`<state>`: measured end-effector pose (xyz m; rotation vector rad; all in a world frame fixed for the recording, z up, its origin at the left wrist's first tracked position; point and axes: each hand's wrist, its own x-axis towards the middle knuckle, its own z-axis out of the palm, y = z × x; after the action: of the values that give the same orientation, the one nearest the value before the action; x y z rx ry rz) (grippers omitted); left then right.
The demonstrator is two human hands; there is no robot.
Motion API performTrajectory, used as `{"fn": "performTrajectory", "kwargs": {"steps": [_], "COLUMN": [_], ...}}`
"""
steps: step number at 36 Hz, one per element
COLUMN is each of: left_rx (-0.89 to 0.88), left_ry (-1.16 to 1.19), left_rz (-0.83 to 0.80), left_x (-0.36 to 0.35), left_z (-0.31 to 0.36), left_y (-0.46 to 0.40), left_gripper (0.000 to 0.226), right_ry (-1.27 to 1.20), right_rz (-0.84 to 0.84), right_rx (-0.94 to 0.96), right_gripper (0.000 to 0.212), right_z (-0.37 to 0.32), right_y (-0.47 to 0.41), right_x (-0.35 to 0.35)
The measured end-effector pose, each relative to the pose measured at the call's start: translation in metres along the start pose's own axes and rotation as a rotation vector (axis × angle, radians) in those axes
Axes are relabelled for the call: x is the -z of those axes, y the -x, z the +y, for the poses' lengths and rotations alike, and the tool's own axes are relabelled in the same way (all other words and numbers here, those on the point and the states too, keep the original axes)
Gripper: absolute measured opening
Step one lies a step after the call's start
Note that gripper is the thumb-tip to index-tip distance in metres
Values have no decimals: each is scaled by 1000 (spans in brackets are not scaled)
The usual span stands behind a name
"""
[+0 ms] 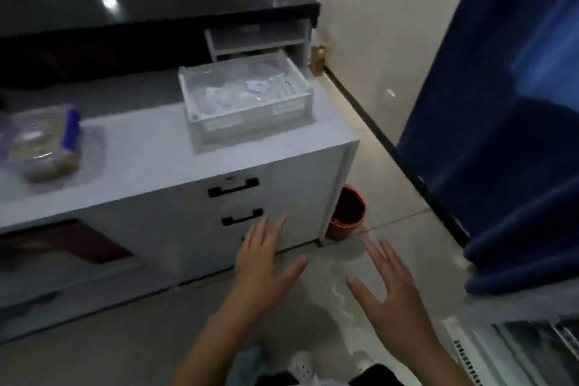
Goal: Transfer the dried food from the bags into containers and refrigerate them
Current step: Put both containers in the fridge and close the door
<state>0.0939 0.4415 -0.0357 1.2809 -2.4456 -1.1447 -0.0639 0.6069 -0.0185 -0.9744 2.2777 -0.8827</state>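
A: Hands?
B: Left hand [263, 263] and right hand [388, 285], lower middle of frame, both spread wide, holding nothing.
A: The food?
B: One lidded container [44, 147] on the surface [141, 160], far left edge, well apart, nearer the left hand. One crate [247, 103] of bags beyond, upper middle.

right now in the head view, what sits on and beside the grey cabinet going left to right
food container with blue clip → clear crate of plastic bags → red bucket on the floor → blue curtain
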Motion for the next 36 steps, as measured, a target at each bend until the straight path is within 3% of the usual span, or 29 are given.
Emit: {"fn": "performTrajectory", "kwargs": {"steps": [8,14,18,27,36], "left_rx": [357,539,626,708,729], "left_ry": [339,429,447,449,508], "left_rz": [238,391,456,603,791], "left_x": [63,94,115,204,291], "left_z": [-102,-137,-150,-157,-187], "left_y": [32,43,25,-35,-67], "left_gripper": [72,81,74,70,65], "right_ry": [-4,3,-2,-203,-273], "right_rz": [-296,-473,-579,-703,-831], "right_rx": [94,201,223,225,297], "right_gripper": [58,60,57,64,47], "right_z": [-51,-103,-131,-206,-296], "right_y": [-57,-105,-144,-234,-280], "right_x": [-74,-119,-137,-182,-245]}}
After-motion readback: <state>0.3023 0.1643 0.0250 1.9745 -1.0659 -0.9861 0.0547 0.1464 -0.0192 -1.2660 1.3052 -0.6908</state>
